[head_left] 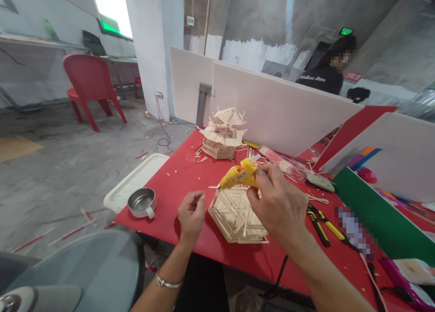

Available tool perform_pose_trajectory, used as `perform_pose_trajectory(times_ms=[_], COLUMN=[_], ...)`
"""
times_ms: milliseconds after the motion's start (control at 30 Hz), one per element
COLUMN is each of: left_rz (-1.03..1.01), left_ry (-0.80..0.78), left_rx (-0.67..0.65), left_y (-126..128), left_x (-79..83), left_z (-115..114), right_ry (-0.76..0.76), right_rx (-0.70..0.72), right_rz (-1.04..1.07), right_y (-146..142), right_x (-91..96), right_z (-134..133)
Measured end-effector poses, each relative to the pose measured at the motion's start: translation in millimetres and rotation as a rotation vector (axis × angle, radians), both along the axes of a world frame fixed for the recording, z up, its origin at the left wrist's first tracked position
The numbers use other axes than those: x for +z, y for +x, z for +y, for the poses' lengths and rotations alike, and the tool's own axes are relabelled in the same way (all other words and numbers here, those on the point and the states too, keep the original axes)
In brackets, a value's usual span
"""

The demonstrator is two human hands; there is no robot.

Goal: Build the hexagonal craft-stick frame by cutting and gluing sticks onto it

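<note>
**A:** What's the room like?

**B:** There's a bare grey concrete floor (68, 167) littered with stick scraps, and the walls are patchily painted white. A red plastic chair (89, 83) stands well apart at the left rear.

**A:** And the surface?

**B:** It's a red tabletop (185, 178), fenced at the back by tall white partition boards (278, 108). A person in a dark top (322, 79) is beyond them. A white plastic tray (134, 180) lies at the table's left edge, with a small steel cup (142, 202) on the corner just beside it.

**A:** The work itself?

**B:** A pale stick-built pagoda model (224, 133) stands at the rear, near the boards. Closer in, a flat hexagonal stick lattice (234, 217) lies on the red between the hands. The right hand (278, 203) is wrapped round a yellow hot-glue gun (239, 175), with the nozzle pointing left above the lattice's far edge. The left hand (191, 214) sits just left of the lattice with its fingers curled inward. I cannot tell whether they pinch anything.
</note>
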State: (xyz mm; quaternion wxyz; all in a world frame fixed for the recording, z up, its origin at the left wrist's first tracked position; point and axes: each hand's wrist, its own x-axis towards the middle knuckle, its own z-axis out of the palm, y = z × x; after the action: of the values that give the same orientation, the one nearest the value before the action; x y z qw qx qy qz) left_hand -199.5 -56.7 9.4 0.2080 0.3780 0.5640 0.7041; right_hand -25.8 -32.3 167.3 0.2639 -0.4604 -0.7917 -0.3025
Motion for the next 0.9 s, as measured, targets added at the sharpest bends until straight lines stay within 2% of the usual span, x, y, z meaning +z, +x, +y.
perform_pose_trajectory(times_ms=[900], left_rz=[0.009], left_ry=[0.013], left_rx=[0.006], left_y=[-0.2], left_x=[0.3], left_z=[-0.7], right_ry=[0.031], right_rx=[0.006], right_rz=[-0.003], right_y=[-2.5], right_x=[2.6], right_z=[4.3])
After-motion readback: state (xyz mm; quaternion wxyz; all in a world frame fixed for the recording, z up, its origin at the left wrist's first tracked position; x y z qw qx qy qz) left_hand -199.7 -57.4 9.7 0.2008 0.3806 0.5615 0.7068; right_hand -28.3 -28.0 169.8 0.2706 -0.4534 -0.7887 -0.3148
